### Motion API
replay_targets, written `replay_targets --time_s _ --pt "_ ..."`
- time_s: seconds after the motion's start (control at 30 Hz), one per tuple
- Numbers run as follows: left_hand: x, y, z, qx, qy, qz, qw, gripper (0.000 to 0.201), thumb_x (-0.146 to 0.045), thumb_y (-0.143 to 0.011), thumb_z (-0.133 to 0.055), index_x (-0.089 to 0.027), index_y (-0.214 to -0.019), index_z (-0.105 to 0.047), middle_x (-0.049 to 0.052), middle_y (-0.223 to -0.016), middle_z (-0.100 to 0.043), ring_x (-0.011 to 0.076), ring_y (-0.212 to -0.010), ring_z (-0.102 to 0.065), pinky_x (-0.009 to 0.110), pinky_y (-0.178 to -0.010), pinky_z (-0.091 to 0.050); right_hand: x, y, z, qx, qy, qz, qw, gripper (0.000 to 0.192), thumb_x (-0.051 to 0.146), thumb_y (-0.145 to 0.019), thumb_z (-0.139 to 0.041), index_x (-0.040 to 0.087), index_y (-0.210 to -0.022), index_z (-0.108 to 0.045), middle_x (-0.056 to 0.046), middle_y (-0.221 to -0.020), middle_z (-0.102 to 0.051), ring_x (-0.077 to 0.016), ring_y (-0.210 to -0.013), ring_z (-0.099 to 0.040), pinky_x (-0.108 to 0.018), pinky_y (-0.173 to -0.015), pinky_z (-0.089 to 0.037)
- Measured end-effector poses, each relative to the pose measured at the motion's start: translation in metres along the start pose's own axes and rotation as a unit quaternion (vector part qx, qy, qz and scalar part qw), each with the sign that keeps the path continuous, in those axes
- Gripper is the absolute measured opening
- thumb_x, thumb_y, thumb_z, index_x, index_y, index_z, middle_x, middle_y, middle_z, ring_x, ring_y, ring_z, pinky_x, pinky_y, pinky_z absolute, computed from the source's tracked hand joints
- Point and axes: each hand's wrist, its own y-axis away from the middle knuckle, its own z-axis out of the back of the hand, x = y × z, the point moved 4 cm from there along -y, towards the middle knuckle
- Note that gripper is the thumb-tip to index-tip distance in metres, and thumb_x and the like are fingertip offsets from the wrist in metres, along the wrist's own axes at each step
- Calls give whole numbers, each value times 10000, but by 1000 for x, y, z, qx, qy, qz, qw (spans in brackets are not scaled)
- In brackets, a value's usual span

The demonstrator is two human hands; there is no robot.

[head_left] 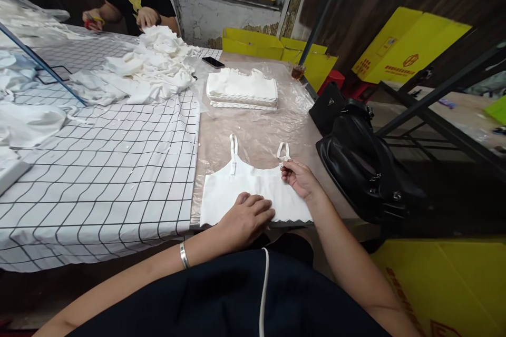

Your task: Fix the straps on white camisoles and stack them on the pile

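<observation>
One white strapped top (221,197) is laid flat at the near edge of a plastic-covered table (253,134), its scalloped hem set along that edge and its two straps directed away from the body. The right-hand strap (286,148) is pinched near its base between the closed thumb and fingers of the right hand (298,176). The left hand (250,213) is rested palm down on the lower part, its fingers extended and slightly apart. A stretch of plastic is exposed between the straps and a stack of folded white garments (242,87). The left side is bordered by a checked cloth (158,168), on which a white heap (158,58) is piled; room at the right is limited by a black bag (363,168). A phone (213,62) and a small cup (298,72) are seen farther back.
</observation>
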Motion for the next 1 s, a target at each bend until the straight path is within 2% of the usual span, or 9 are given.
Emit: replay_targets --time_s 0.17,0.33,0.47,0.57,0.73,0.87,1.0 --pt "-2 3 0 23 -32 -12 999 404 -377 -922 -538 -225 -1296 -511 88 -1364 -544 258 -1240 -441 428 -1003 -281 -4 -2 14 -19 -99 29 994 191 173 -632 -789 163 -664 -601 16 -584 -621 -69 -519 -540 -162 -470 -449" --pt "-3 2 4 52 -37 -16 998 531 -341 -866 -614 -220 -1360 -462 98 -1411 -513 277 -1276 -425 443 -1015 -292 -2 0 13 -13 -129 20 991 151 131 -659 -754 166 -683 -609 18 -589 -619 -69 -512 -535 -164 -468 -450" --pt "-4 3 5 68 -27 -8 997 562 -415 -881 -602 -233 -1390 -447 92 -1438 -506 286 -1309 -427 470 -1045 -286 7 -1 20 -67 -142 11 987 119 125 -711 -692 173 -662 -595 17 -577 -619 -76 -516 -547 -175 -493 -483" --pt "-3 7 10 59 -36 -2 998 605 -485 -910 -548 -227 -1438 -404 104 -1476 -473 291 -1367 -388 507 -1109 -220 20 -2 29 -109 -139 32 984 110 138 -713 -690 180 -670 -597 21 -579 -622 -84 -522 -565 -183 -494 -493" --pt "6 28 16 20 -77 12 997 623 -589 -933 -432 -227 -1440 -429 107 -1517 -420 323 -1424 -310 562 -1163 -72 22 0 40 -120 -130 75 981 150 151 -666 -737 180 -665 -590 28 -570 -613 -80 -502 -541 -176 -449 -459" --pt "17 42 8 30 -100 34 994 637 -594 -918 -462 -264 -1460 -409 92 -1518 -421 338 -1416 -325 568 -1158 -139 12 1 52 -118 -167 124 971 181 114 -658 -735 188 -647 -570 39 -572 -602 -70 -529 -535 -173 -494 -483" --pt "20 43 4 40 -113 59 991 675 -595 -894 -509 -271 -1474 -388 97 -1530 -401 353 -1419 -314 578 -1143 -193 10 -5 63 -119 -185 118 968 182 155 -686 -736 205 -666 -562 49 -572 -590 -75 -512 -527 -196 -498 -507"
